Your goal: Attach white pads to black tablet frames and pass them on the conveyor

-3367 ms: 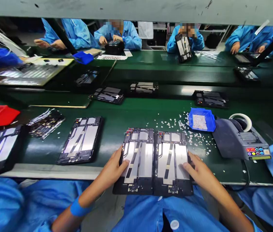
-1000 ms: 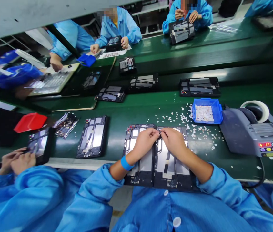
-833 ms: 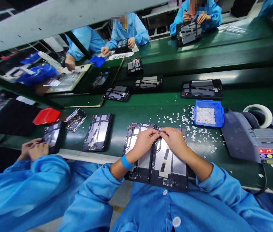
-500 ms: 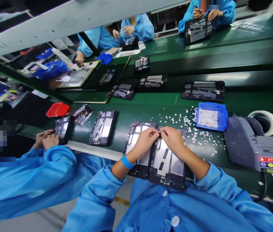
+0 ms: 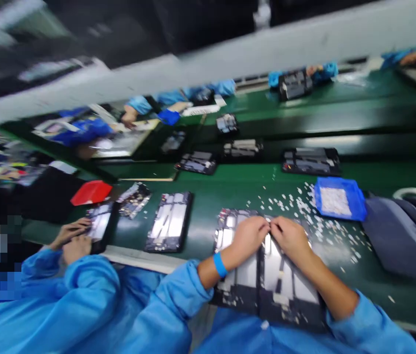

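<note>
Two opened black devices with silver panels lie side by side at the table's front edge, a left device (image 5: 243, 275) and a right device (image 5: 296, 300). My left hand (image 5: 252, 233), below a blue wristband (image 5: 220, 264), is pinched over the top inner corner of the left device. Close beside it, my right hand (image 5: 289, 238) is pinched over the top of the right device. The fingertips nearly meet, and whatever is between them is too small and blurred to make out.
A blue tray (image 5: 341, 199) of small white pieces stands behind on the right, with loose pieces scattered around. Right of it is a grey tape dispenser (image 5: 396, 241). Another device (image 5: 169, 221), a red tray (image 5: 90, 192) and a co-worker's hands (image 5: 77, 241) are at left.
The whole view has shifted, so the table and devices appear lower, and it is more blurred. Both hands remain pinched together at the devices' top edges.
</note>
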A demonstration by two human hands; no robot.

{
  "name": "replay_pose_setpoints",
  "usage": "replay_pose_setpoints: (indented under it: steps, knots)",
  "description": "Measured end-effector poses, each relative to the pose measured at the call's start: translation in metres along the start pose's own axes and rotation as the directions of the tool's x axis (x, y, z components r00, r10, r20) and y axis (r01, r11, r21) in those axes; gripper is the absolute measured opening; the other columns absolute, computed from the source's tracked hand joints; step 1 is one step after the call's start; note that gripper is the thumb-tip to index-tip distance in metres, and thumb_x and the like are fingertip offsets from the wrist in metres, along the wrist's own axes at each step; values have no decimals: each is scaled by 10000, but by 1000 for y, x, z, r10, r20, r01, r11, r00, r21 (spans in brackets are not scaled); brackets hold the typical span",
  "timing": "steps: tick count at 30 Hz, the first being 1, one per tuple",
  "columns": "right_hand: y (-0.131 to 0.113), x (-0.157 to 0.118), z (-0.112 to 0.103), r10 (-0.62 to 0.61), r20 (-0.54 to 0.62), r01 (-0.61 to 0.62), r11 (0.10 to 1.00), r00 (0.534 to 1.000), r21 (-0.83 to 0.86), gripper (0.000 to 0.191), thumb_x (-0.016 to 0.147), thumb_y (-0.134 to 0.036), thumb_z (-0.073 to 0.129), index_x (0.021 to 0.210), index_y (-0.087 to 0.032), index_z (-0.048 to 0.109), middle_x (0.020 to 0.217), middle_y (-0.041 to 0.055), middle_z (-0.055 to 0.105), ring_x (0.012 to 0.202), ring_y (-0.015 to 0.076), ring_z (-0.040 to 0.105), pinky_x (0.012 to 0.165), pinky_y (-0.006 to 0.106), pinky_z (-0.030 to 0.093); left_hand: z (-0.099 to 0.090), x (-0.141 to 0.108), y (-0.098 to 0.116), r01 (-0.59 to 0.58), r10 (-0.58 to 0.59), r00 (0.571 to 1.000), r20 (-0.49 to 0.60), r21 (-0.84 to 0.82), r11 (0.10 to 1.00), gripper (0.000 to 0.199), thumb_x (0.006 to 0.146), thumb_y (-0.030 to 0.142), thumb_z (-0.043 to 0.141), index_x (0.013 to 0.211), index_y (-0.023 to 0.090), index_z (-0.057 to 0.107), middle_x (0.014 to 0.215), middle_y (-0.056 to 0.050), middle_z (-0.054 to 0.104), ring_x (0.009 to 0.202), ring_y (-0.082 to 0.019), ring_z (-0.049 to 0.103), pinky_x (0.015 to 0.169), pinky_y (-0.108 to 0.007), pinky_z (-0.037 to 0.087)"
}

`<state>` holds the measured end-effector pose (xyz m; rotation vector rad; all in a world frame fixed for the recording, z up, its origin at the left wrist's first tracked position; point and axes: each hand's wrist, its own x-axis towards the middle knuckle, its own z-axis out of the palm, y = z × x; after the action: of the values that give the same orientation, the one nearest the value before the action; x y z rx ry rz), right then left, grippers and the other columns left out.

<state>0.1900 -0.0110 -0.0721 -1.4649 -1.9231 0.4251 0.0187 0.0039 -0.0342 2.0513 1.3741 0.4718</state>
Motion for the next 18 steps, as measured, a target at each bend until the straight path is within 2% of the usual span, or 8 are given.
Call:
replay_pose_setpoints:
  steps: [2,5,7,9,11,14,16,18]
  knots:
    - [6,-8,6,47,-79,-51,998,996,-47,270,940,-292,464,775,-248,673,717,65,738,649,256,698,616,339,456,8,5,-1,-38,38,999,-9,4,999,138,941,198,606,855,225,711,900,-56,742,880,-229,666,800,-321,485]
    - [23,-16,12,166,-88,-173,981,982,-87,238,916,-360,486,754,-273,636,712,46,730,641,268,698,598,344,434,18,14,-6,-88,88,996,-12,-9,996,96,899,192,660,841,231,726,874,-37,753,856,-213,678,765,-300,490]
    - [25,-17,4,237,-97,-246,964,967,-98,229,914,-365,489,766,-273,637,735,42,736,668,265,700,626,338,435,17,15,-10,-100,99,995,-5,-48,994,93,891,189,652,845,226,725,860,-27,749,836,-201,678,743,-289,486]
    - [22,-12,-15,314,-149,-334,932,938,-140,223,923,-347,496,797,-258,657,786,51,754,712,252,705,665,322,435,10,14,-15,-93,93,996,3,-102,990,111,898,187,611,860,210,713,846,-24,737,804,-193,667,713,-285,473]
    - [22,-2,-42,396,-203,-438,863,896,-250,221,942,-318,511,837,-228,684,840,76,769,771,244,714,692,305,424,2,17,-22,-77,79,997,10,-158,984,138,905,187,561,878,193,696,834,-28,722,774,-192,649,688,-287,452]
    - [34,14,-83,524,-260,-582,681,811,-444,233,973,-271,514,919,-184,723,874,114,774,790,244,714,677,300,390,-5,25,-30,-61,72,997,35,-237,970,136,897,213,547,881,187,679,763,-10,683,711,-187,619,643,-279,410]
    - [46,21,-103,558,-284,-616,602,780,-509,233,978,-250,521,968,-167,739,919,135,778,807,246,715,684,301,386,-6,27,-31,-50,66,997,50,-272,961,119,880,238,567,854,194,674,699,13,651,657,-176,596,612,-270,384]
    - [56,29,-118,564,-291,-618,565,773,-547,244,985,-237,519,1017,-152,745,972,157,778,844,253,719,707,304,398,-7,26,-30,-36,53,997,52,-289,957,114,866,252,580,835,199,676,670,23,637,631,-170,582,596,-266,371]
